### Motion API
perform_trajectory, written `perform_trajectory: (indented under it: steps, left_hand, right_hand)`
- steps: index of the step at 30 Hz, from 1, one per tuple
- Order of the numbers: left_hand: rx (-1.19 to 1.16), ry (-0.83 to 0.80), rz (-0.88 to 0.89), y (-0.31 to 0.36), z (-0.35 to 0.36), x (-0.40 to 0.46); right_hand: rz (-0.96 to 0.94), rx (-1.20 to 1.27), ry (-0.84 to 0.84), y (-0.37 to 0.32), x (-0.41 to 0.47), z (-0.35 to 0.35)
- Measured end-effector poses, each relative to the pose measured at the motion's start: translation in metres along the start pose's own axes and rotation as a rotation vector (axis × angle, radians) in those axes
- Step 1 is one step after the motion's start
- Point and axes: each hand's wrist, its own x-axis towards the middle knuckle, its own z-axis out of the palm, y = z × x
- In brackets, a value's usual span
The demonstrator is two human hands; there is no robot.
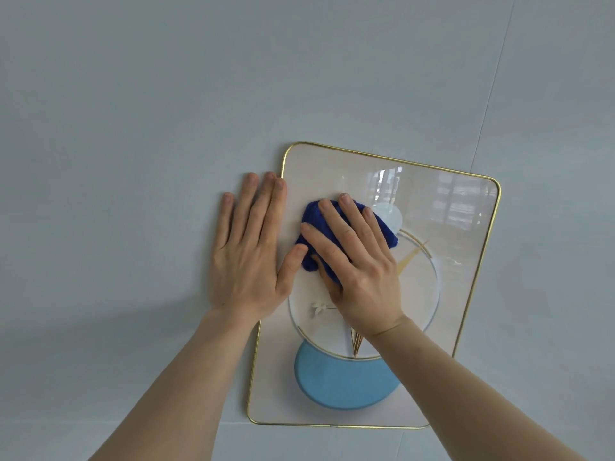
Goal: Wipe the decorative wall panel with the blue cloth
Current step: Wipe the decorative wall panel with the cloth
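Bare forearms (186, 377); left hand (248, 257), right hand (359, 267), nails seemingly short

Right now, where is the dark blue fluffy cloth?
In the head view, the dark blue cloth lies under the right hand on the gold-rimmed wall panel, beside the left hand.

Two hands, one cloth (312, 212), one panel (466, 261), one wall (133, 94).
The hands were one left hand (248, 261) and one right hand (359, 261), each showing four fingers (248, 207) and one thumb (291, 264). The panel carried one gold rim (379, 157), one blue disc (342, 384), one thin ring (438, 284), one pale oval (391, 217), one gold pointer (408, 261) and one small white flower (317, 307).
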Motion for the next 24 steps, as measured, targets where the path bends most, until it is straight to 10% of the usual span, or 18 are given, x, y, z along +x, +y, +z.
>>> perform_trajectory:
  steps: [24]
  left_hand:
    - [-0.031, 0.022, -0.004, 0.000, 0.001, -0.001]
  right_hand:
    - [0.003, 0.007, -0.159, 0.009, -0.073, -0.025]
